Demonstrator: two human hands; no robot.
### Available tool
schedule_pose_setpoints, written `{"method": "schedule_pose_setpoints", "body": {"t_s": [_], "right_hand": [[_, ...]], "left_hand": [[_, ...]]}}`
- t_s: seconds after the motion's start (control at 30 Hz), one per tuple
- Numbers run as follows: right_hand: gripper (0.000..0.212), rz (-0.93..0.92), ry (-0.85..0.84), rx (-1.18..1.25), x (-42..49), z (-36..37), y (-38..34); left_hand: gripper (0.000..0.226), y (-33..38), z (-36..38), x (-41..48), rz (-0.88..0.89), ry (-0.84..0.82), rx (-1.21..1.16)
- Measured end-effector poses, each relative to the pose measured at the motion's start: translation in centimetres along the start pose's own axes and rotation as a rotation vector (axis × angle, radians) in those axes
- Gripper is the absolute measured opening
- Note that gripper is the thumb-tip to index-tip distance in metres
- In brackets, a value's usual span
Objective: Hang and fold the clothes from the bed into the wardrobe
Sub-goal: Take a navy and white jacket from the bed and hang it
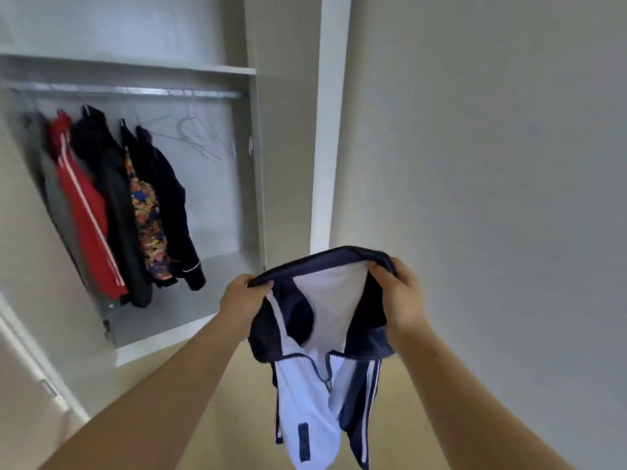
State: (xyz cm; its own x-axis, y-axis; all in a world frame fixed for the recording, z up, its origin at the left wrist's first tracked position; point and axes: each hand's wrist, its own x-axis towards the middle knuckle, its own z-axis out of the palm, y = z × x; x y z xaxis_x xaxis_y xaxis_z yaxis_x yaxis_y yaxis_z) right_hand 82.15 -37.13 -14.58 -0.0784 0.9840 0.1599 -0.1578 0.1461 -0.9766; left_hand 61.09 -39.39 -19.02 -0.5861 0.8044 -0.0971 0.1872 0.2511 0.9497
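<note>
A navy zip jacket (325, 337) with a white lining and white stripes hangs in front of me, its zipper undone. My left hand (241, 301) grips the left end of its collar and my right hand (402, 301) grips the right end, stretching the collar between them. To the upper left stands the open wardrobe (254, 171), with a metal rail (142, 92) across the top. On the rail hang a red jacket (86, 212) with white stripes, dark jackets (169, 205) and a flowered garment (149, 225). Bare wire hangers (200, 137) hang at the rail's right end.
A white post (327, 130) stands right of the wardrobe, with a plain grey wall (492, 164) beyond it. The wardrobe's white base ledge (163, 340) meets a tan floor (210, 401). White trim (30, 361) runs along the lower left.
</note>
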Motion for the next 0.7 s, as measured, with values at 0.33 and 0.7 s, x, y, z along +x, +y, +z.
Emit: {"method": "schedule_pose_setpoints", "body": {"t_s": [0.33, 0.7], "right_hand": [[0.007, 0.184, -0.210, 0.037, 11.9, 10.3, 5.5], [0.006, 0.314, -0.601, -0.124, 25.9, 21.3, 7.9]], "left_hand": [[0.013, 2.2, -5.5, 9.9, -0.371, 0.177, -0.607], [0.020, 10.1, -8.9, 21.1, -0.273, 0.382, -0.673]]}}
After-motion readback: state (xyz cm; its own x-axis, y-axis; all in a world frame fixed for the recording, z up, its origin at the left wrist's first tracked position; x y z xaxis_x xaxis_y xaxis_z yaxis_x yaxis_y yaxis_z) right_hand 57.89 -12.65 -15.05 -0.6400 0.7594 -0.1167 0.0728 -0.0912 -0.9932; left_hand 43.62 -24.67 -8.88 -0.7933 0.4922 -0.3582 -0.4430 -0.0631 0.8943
